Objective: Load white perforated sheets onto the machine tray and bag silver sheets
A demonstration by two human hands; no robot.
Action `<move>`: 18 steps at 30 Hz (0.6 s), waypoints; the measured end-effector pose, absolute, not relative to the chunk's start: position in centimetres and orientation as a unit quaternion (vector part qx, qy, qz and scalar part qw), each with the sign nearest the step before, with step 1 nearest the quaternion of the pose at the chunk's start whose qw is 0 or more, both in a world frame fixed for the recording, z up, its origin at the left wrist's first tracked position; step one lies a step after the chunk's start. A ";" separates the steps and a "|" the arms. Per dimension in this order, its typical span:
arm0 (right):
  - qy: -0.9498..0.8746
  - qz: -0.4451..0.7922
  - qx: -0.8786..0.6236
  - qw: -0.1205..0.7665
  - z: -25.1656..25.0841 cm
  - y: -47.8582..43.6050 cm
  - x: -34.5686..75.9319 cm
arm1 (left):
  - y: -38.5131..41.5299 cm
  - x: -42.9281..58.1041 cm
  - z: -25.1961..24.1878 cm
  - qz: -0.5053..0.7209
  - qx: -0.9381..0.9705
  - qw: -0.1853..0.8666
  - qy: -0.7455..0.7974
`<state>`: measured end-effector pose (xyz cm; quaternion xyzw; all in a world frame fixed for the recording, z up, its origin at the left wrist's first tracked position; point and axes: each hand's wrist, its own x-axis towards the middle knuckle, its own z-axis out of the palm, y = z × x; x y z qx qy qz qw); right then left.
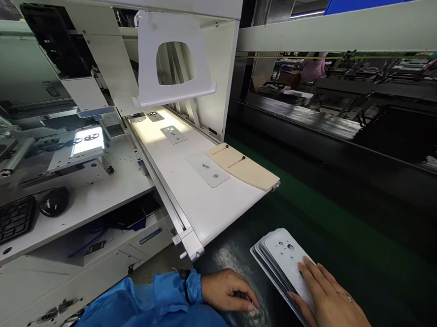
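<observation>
A stack of white phone back covers (283, 246) with camera holes lies on the dark green surface at lower right, its edges slightly fanned. My right hand (328, 303) is over the near end of this stack, with fingers on the top cover and the thumb at its left edge. To the left of the stack, my left hand (229, 290) rests on the dark surface, fingers loosely curled in and no object visible in them. Beyond my hands, a phone back cover (192, 164) lies flat on the white conveyor belt (201, 207). Another cover (175, 137) lies farther up the belt.
A cream board (255, 174) with two dark-headed screws sits along the belt's right edge. The belt runs under a white machine housing (219, 84), past a lit area. At left are a black mouse (54, 201), a keyboard (5, 224) and a bright lit plate (88, 141).
</observation>
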<state>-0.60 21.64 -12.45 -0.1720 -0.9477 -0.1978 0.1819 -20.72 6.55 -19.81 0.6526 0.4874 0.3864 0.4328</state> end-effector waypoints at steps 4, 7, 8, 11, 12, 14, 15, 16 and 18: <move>-0.955 -0.178 -0.176 0.157 -13.0 21.8 -0.2 | 6.6 -20.7 -19.8 0.377 0.648 0.439 0.495; -0.958 -0.162 -0.176 0.158 -13.3 21.7 0.1 | 6.6 -20.6 -19.8 0.371 0.643 0.446 0.500; -0.957 -0.160 -0.179 0.163 -13.3 21.6 0.2 | 6.7 -20.6 -19.8 0.370 0.641 0.447 0.502; -0.954 -0.158 -0.190 0.173 -13.4 21.3 0.4 | 6.6 -20.6 -19.8 0.370 0.638 0.448 0.505; -0.953 -0.154 -0.191 0.175 -13.3 21.2 0.5 | 6.6 -20.6 -19.8 0.372 0.639 0.447 0.503; -0.954 -0.140 -0.190 0.183 -13.3 21.1 0.7 | 6.7 -20.6 -19.8 0.374 0.643 0.444 0.499; -0.954 -0.129 -0.196 0.188 -13.2 21.2 0.9 | 6.7 -20.6 -19.8 0.375 0.646 0.442 0.497; -0.953 -0.113 -0.206 0.192 -13.1 21.3 1.2 | 6.7 -20.6 -19.8 0.375 0.648 0.440 0.496; -0.945 -0.078 -0.245 0.201 -12.9 21.7 1.8 | 6.7 -20.6 -19.8 0.374 0.647 0.442 0.496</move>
